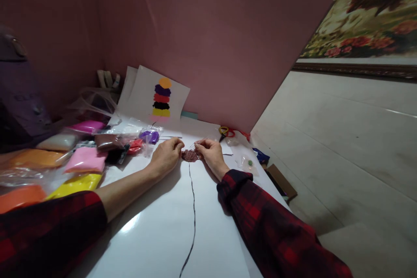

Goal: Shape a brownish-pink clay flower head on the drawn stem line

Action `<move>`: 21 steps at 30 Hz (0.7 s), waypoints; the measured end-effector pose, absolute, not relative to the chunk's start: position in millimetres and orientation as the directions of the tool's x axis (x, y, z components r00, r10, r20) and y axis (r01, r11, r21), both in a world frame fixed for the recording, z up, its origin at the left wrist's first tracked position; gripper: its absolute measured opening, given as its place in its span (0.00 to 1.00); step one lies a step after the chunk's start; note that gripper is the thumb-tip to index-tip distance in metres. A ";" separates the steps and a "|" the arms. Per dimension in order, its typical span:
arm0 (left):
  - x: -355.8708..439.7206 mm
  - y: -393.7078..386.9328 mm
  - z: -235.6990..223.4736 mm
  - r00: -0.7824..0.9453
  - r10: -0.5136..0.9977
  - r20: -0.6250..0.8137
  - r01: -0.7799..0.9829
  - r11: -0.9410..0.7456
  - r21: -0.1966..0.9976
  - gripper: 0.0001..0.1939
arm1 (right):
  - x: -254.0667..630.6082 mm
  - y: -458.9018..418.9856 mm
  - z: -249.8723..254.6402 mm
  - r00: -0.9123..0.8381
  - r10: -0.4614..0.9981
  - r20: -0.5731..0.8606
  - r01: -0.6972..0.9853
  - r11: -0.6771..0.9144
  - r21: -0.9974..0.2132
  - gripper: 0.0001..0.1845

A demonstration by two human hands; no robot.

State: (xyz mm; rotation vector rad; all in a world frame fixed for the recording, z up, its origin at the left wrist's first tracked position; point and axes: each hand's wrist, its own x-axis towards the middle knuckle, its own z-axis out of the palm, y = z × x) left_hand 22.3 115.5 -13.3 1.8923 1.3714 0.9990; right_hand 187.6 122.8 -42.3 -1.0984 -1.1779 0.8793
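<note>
On the white sheet [163, 230] lies a small brown ridged clay piece [190, 156], at the top of a thin dark wavy line [194, 208]. My left hand [167, 155] is beside it on the left, fingers curled together close to its edge; what they hold, if anything, is hidden. From the right, my right hand [213, 154] pinches at the clay's upper right edge. Something thin and pale shows at those fingertips, too small to name.
Bags of coloured clay, among them a pink one [85, 160] and a yellow one [76, 185], crowd the left side. A card with stacked coloured clay [162, 100] leans against the pink panel [208, 43]. Scissors [226, 132] lie behind my right hand, near a small clear bag [246, 164].
</note>
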 end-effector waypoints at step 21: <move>23.0 110.8 -8.8 0.175 0.959 0.223 0.490 -0.282 0.825 0.15 | 188.2 121.4 -41.1 0.190 0.951 0.244 0.025 0.244 -0.969 0.11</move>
